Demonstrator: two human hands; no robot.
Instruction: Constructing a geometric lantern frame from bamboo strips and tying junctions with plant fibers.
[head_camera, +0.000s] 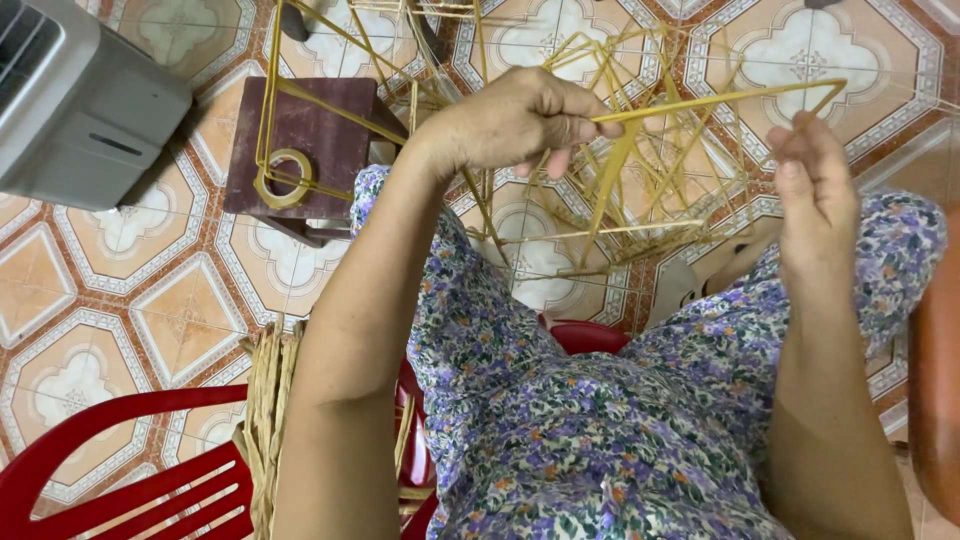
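Left hand (520, 120) closed, pinching a yellow strip (720, 97) of the woven frame (640, 190). Right hand (815, 190) half-curled, fingertips on the strip's far right end.

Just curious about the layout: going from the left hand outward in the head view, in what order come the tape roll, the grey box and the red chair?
1. Tape roll, on the brown stool, left of the left hand.
2. Grey box, upper left corner.
3. Red chair, bottom left.

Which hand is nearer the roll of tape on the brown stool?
Left. The left hand grips yellow strips just right of the tape roll; the right hand is far across the frame.
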